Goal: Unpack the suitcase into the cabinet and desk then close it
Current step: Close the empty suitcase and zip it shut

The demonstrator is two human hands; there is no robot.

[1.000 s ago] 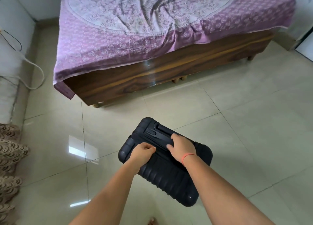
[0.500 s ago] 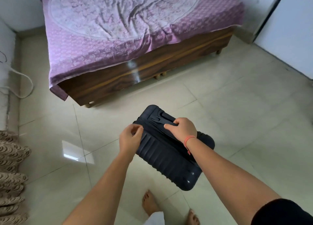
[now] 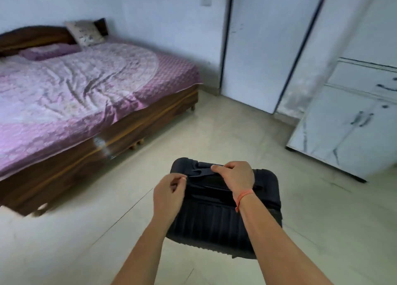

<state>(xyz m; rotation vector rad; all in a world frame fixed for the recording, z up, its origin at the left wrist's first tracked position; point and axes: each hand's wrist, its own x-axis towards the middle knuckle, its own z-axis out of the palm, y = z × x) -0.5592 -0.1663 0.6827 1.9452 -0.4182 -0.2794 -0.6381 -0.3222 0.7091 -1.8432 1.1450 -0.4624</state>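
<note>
Both hands are on the black suitcase. The right hand curls its fingers around the top handle, and the left hand pinches at the upper left edge, perhaps a zip puller, too small to be sure. The suitcase is upright over the tiled floor, between the bed and the white cabinet, whose doors are closed. The suitcase looks shut and no unpacked thing shows, so I judge that opening, emptying and closing all remain.
</note>
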